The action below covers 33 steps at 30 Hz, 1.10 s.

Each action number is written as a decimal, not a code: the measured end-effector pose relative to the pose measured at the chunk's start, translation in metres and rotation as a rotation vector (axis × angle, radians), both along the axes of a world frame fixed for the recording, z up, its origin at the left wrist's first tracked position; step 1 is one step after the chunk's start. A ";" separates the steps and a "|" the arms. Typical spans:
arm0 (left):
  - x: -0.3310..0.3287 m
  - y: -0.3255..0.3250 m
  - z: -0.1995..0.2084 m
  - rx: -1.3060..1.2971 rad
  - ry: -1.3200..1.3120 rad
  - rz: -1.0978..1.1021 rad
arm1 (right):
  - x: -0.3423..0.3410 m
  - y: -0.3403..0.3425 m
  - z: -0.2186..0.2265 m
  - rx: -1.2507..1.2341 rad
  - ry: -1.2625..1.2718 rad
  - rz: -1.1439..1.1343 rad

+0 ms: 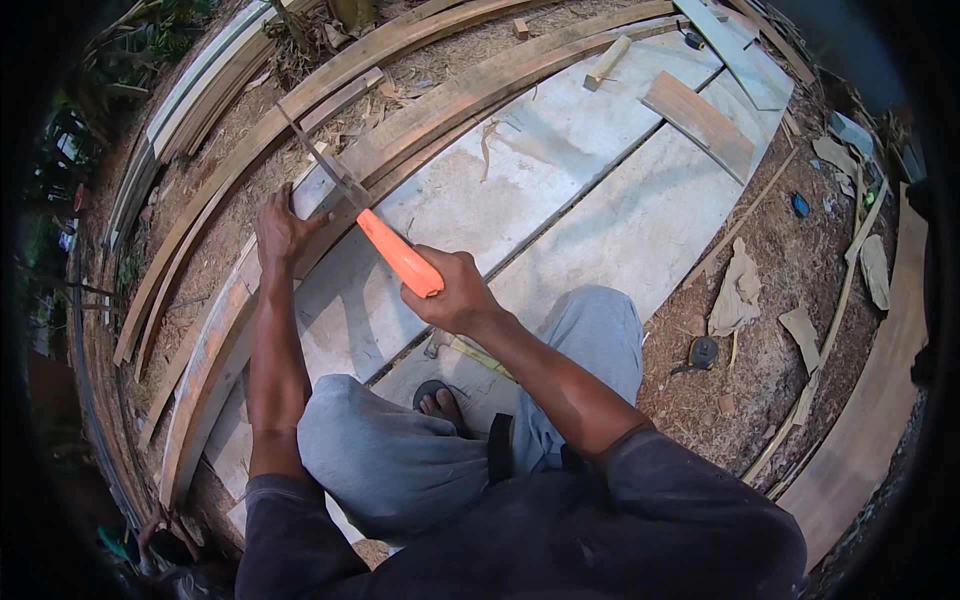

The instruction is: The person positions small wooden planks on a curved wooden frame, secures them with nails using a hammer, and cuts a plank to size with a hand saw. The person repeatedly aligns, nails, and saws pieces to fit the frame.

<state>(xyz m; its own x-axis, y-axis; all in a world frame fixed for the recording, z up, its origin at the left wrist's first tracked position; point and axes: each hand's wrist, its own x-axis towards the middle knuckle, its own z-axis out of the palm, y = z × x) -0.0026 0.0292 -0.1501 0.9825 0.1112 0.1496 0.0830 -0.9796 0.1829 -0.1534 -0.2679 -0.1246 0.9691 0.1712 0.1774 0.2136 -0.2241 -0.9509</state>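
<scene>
Fingers curled, the right hand (452, 292) grips the saw (398, 250), its blade crossing over the long board (230, 305) at left, where the left hand (281, 230) rests, fingers spread; sawing seems in hand, the next stroke needing a steady board.

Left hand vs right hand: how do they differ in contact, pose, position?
Contact: the left hand rests on the wooden beam; the right hand holds the saw.
Pose: the left hand is open, thumb splayed from the fingers; the right hand is closed.
Position: the left hand is farther left and higher in the picture than the right hand.
Shared: both are bare.
</scene>
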 end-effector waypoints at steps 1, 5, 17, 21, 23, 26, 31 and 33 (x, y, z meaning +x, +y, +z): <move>0.000 -0.002 0.001 -0.004 -0.026 -0.002 | 0.045 0.033 0.012 0.039 -0.094 0.011; 0.005 0.003 0.002 0.016 0.012 -0.018 | 0.060 0.041 0.011 0.139 -0.124 -0.007; 0.001 -0.001 0.002 -0.004 -0.118 -0.050 | 0.091 0.066 0.003 0.115 -0.285 -0.074; 0.000 0.001 0.002 -0.015 -0.086 -0.065 | -0.012 -0.001 -0.022 0.102 0.037 0.040; -0.002 0.002 0.000 -0.017 -0.090 -0.074 | -0.101 -0.059 -0.044 0.061 -0.270 0.088; -0.004 0.000 0.002 -0.017 -0.030 -0.028 | -0.110 -0.066 -0.045 -0.027 -0.132 0.051; 0.000 -0.002 0.009 -0.004 -0.076 -0.037 | 0.056 0.041 -0.009 0.077 -0.061 -0.007; 0.003 0.002 0.005 -0.029 -0.011 -0.043 | 0.048 0.035 -0.008 0.037 -0.071 -0.009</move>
<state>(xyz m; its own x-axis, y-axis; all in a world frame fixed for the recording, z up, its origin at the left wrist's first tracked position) 0.0005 0.0313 -0.1450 0.9848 0.0731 0.1579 0.0386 -0.9766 0.2115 -0.1058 -0.2325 -0.1323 0.9553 0.1545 0.2521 0.2793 -0.1914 -0.9409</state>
